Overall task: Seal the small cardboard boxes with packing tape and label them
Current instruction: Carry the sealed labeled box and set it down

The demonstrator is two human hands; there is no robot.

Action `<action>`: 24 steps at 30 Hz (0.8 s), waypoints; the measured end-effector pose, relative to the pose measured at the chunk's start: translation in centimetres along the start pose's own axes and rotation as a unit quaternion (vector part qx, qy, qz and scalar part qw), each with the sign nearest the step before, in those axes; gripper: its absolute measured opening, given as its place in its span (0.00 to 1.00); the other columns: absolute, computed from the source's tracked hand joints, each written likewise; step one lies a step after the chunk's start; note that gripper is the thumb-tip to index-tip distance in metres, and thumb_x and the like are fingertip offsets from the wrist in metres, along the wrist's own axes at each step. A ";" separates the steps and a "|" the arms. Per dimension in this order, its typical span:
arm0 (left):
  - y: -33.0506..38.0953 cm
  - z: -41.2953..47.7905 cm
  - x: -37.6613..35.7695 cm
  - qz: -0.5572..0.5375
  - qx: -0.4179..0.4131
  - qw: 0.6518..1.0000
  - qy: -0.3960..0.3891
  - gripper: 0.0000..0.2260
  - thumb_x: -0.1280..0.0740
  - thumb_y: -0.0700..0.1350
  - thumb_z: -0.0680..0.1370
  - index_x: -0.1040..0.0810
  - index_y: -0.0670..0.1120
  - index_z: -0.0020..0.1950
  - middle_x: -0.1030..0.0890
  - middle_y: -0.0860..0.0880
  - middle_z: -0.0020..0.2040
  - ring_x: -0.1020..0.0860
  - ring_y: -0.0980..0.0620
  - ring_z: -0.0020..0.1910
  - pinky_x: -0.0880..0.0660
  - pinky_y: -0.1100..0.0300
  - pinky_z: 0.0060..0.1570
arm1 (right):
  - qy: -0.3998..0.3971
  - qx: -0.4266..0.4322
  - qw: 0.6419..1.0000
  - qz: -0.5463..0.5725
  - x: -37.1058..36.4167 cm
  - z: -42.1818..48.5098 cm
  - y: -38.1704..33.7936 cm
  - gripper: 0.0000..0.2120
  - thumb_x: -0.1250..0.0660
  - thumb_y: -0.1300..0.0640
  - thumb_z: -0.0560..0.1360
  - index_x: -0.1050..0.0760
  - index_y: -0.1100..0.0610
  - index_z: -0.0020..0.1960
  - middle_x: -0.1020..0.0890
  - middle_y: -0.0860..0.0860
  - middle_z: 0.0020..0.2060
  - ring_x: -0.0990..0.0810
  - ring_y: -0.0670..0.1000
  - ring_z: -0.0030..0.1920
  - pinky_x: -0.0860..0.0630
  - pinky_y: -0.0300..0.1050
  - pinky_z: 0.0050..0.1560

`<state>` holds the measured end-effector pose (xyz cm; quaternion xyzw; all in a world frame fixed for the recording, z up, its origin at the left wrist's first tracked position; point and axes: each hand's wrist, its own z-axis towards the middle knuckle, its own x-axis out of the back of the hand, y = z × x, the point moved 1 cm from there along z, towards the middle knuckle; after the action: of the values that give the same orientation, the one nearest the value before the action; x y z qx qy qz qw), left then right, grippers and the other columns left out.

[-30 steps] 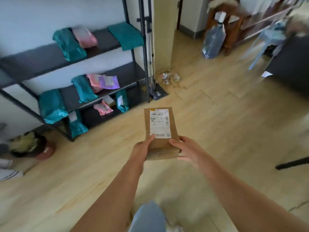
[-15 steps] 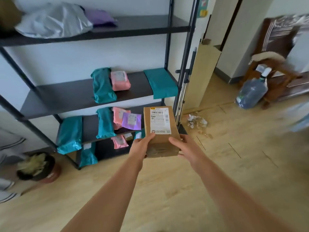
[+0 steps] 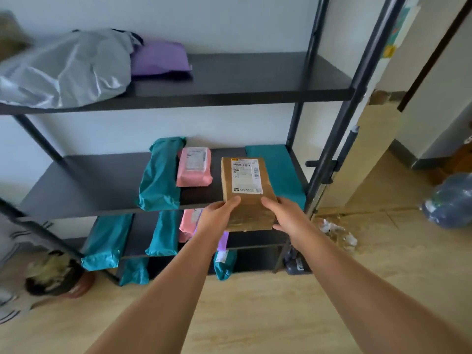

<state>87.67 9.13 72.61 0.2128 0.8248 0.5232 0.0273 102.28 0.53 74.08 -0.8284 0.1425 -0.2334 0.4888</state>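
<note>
I hold a small brown cardboard box [image 3: 246,200] out in front of me, level with the middle shelf of a black metal rack [image 3: 89,185]. A white shipping label [image 3: 246,176] with barcodes is stuck on the box's top face. My left hand [image 3: 217,215] grips the box's near left corner, thumb on top. My right hand [image 3: 286,213] grips the near right corner the same way. The far end of the box reaches over the shelf's front edge, between a pink parcel [image 3: 194,166] and a flat teal parcel [image 3: 277,172].
The rack holds several teal [image 3: 159,175], pink and purple [image 3: 159,58] mailer bags, plus a grey bag [image 3: 66,70] on the top shelf. A cardboard sheet [image 3: 365,154] leans right of the rack. A water jug [image 3: 449,200], paper scraps and a potted plant [image 3: 55,274] sit on the wood floor.
My view has risen and closed in on the rack. Both hands carried the box forward and up to the middle shelf, keeping the same grip.
</note>
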 end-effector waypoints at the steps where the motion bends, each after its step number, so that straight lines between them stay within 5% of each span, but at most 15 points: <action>1: 0.4 1.4 0.1 0.019 -0.001 1.000 0.016 0.22 0.29 0.59 0.75 0.22 0.47 0.62 0.18 0.49 0.55 0.20 0.49 0.54 0.25 0.50 0.62 | -0.004 0.005 1.000 -0.011 -0.3 1.7 -0.5 0.14 0.36 0.44 0.81 0.26 0.49 0.63 0.21 0.43 0.50 0.23 0.47 0.53 0.24 0.52 0.63; 4: 1.2 5.9 0.3 0.062 -0.013 0.996 0.059 0.20 0.31 0.60 0.75 0.25 0.47 0.58 0.19 0.50 0.52 0.20 0.49 0.51 0.23 0.50 0.57 | -0.013 0.007 1.000 -0.023 -1.6 7.0 -1.6 0.11 0.35 0.46 0.80 0.25 0.49 0.60 0.20 0.46 0.53 0.22 0.49 0.56 0.25 0.51 0.61; 9: 2.3 12.9 0.7 0.216 -0.038 0.973 0.076 0.16 0.36 0.58 0.79 0.23 0.46 0.54 0.19 0.51 0.44 0.22 0.53 0.39 0.29 0.58 0.33 | -0.010 -0.016 0.998 -0.057 -4.0 14.7 -3.1 0.18 0.36 0.45 0.80 0.24 0.53 0.65 0.20 0.47 0.51 0.21 0.51 0.54 0.24 0.52 0.61; 12: 2.6 15.3 1.1 0.406 -0.101 0.902 0.108 0.17 0.39 0.59 0.80 0.20 0.46 0.53 0.20 0.48 0.51 0.23 0.48 0.49 0.24 0.54 0.48 | -0.011 -0.021 0.996 -0.087 -4.7 17.0 -3.5 0.19 0.37 0.48 0.81 0.27 0.54 0.69 0.20 0.48 0.54 0.21 0.50 0.53 0.24 0.48 0.56; 16: 3.8 17.5 1.4 0.500 -0.152 0.843 0.127 0.15 0.40 0.54 0.82 0.20 0.48 0.60 0.24 0.46 0.61 0.30 0.45 0.63 0.34 0.52 0.63 | -0.004 -0.032 0.991 -0.132 -5.5 19.4 -4.3 0.24 0.38 0.47 0.82 0.34 0.54 0.75 0.23 0.51 0.65 0.24 0.53 0.58 0.29 0.46 0.55; 20: 4.6 19.4 1.4 0.508 -0.145 0.838 0.137 0.14 0.42 0.51 0.83 0.22 0.50 0.64 0.26 0.46 0.62 0.31 0.44 0.63 0.36 0.51 0.63 | 0.021 -0.025 0.988 -0.153 -6.2 20.9 -5.3 0.25 0.40 0.47 0.83 0.36 0.55 0.76 0.25 0.52 0.68 0.25 0.55 0.65 0.30 0.45 0.57; 24: 3.8 19.5 1.6 0.492 -0.161 0.844 0.140 0.17 0.42 0.51 0.83 0.29 0.51 0.71 0.27 0.46 0.65 0.31 0.44 0.64 0.36 0.50 0.64 | 0.055 -0.018 0.984 -0.169 -6.7 21.0 -5.2 0.26 0.39 0.46 0.83 0.37 0.56 0.76 0.26 0.54 0.68 0.24 0.54 0.61 0.29 0.46 0.53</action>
<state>92.62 27.73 67.48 0.5074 0.5113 0.6175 -0.3159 107.63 21.80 68.30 -0.8349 0.0309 -0.3556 0.4189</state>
